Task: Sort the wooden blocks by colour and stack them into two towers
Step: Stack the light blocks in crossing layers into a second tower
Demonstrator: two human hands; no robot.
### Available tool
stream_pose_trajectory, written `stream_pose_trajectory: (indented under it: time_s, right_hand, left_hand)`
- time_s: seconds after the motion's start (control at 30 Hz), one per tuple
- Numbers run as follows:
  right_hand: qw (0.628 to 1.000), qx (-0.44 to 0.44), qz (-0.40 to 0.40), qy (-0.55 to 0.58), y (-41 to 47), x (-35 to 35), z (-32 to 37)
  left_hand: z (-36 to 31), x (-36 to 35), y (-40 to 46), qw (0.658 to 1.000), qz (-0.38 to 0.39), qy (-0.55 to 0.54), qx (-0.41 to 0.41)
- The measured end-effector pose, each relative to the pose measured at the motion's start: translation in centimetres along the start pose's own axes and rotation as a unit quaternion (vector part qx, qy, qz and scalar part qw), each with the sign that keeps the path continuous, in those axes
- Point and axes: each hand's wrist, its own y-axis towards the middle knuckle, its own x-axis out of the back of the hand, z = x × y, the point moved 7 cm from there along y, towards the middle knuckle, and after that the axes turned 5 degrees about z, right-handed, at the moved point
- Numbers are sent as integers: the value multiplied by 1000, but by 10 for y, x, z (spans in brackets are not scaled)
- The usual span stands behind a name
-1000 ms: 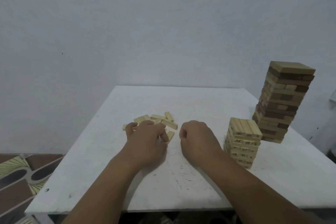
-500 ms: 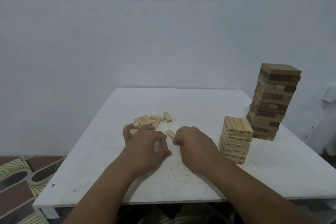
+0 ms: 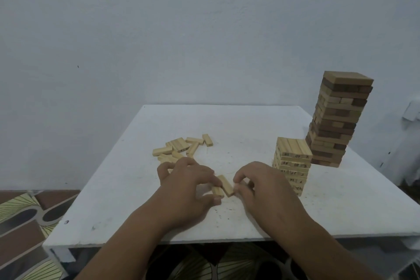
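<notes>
On the table's [image 3: 127, 200] left we keep the loose pile [image 3: 179, 149] within reach; nearer us, our left hand [image 3: 188, 191] pinches a block [image 3: 218, 191] while our right hand [image 3: 266, 188] pinches its neighbour [image 3: 226, 185], likely squaring them for the pale stack [image 3: 293, 161] beside the tall tower [image 3: 338, 118].

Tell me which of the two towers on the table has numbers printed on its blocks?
The short pale tower, nearer the right hand. Dark numbers show on its block ends; the taller brown tower behind it shows none.
</notes>
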Motion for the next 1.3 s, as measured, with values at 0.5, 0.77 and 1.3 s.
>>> stream_pose_trajectory:
  time_s: [0.5, 0.77, 1.3]
  right_hand:
    - [997, 29, 69, -6, 8, -18, -8]
    - [996, 17, 85, -10, 5, -20, -5]
    - [997, 33, 69, 4, 2, -18, -5]
  left_hand:
    - [6, -7, 11, 999, -37, 10, -4]
    - [8, -7, 14, 1000, -28, 2, -7]
    - [2, -1, 12, 999, -14, -23, -19]
